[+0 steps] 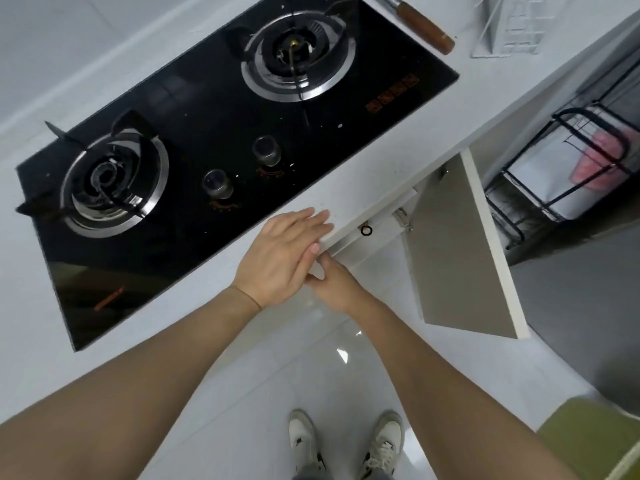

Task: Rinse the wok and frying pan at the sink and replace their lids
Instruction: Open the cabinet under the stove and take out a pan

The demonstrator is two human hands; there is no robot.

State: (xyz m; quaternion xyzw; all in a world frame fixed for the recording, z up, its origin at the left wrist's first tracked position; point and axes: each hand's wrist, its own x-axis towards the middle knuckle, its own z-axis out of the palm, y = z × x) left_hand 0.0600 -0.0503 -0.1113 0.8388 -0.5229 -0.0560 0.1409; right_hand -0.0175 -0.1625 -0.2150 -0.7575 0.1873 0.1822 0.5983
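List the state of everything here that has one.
Left burner: bare, no flame.
Right burner: bare, no flame.
Cabinet door: swung open.
Left hand: flat on the counter edge.
Right hand: below the edge, fingers hidden.

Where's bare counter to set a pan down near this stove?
Bare white counter runs behind the gas hob, and a strip lies in front of it beside the left hand. Both burners are bare. The far right is crowded: a wooden-handled utensil and a white rack.
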